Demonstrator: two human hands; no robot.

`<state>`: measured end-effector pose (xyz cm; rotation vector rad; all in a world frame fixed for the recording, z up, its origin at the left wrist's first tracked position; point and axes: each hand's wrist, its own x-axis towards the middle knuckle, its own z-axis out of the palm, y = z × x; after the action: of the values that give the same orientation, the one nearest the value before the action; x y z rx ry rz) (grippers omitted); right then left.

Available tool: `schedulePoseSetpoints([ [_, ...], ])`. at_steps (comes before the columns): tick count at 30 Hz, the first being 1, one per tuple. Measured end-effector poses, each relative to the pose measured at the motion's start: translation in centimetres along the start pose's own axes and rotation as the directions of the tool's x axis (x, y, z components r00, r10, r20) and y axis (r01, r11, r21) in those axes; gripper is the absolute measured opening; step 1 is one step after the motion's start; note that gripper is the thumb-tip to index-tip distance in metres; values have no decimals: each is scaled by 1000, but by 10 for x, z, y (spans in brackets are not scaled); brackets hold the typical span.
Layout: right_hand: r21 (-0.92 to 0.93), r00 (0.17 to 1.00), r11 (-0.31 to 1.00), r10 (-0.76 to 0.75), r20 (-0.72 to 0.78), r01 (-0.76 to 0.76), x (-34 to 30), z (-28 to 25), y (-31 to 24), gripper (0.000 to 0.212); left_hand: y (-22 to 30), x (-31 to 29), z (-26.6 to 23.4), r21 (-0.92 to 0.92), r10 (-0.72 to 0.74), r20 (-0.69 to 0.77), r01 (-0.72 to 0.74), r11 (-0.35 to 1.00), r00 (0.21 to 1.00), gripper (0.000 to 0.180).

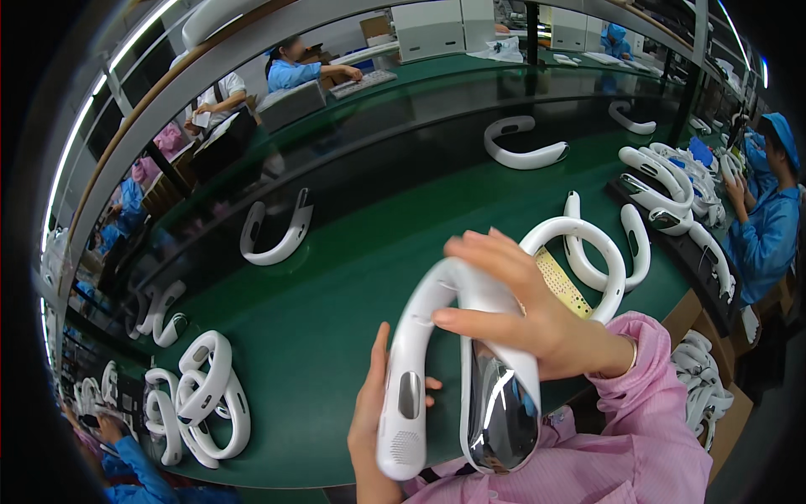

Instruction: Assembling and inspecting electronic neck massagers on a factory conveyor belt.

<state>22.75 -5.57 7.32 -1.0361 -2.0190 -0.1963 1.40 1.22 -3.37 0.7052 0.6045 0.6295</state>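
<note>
A white U-shaped neckband device (437, 294) is held up before me with its curve at the top. One arm has an oval recess and a patch of small holes; the other carries a glossy dark mirrored panel (504, 412). My left hand (369, 407) wraps round the perforated arm from behind, fingertips showing at its inner side. My right hand (537, 311) lies over the curve and the upper part of the mirrored arm, thumb across it and fingers stretched along the top. Right of this hand, a white ring-shaped neckband (617, 273) lies beside a yellow dotted strip (561, 284).
Several neckbands are piled at the left (206, 395); single ones lie farther off on the green work surface (336, 336). At the right stand a black tray (714, 286) with more neckbands and a cardboard box (730, 420). A co-worker in blue (764, 218) works beside it.
</note>
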Motion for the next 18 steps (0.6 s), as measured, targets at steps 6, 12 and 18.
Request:
schedulePoseSetpoints([
  [6, 505, 887, 800, 442, -133, -323, -34, 9, 35, 38, 20, -20, -4, -50, 424, 137, -421, 906, 895, 46],
  [12, 712, 761, 554, 648, -43, -431, -32, 5, 21, 43, 29, -27, -13, 385, 544, 189, -571, 725, 818, 75],
  [18, 765, 552, 26, 708, 440, -644, -22, 3, 21, 48, 28, -14, -1, 443, 669, 42, -614, 653, 742, 68],
])
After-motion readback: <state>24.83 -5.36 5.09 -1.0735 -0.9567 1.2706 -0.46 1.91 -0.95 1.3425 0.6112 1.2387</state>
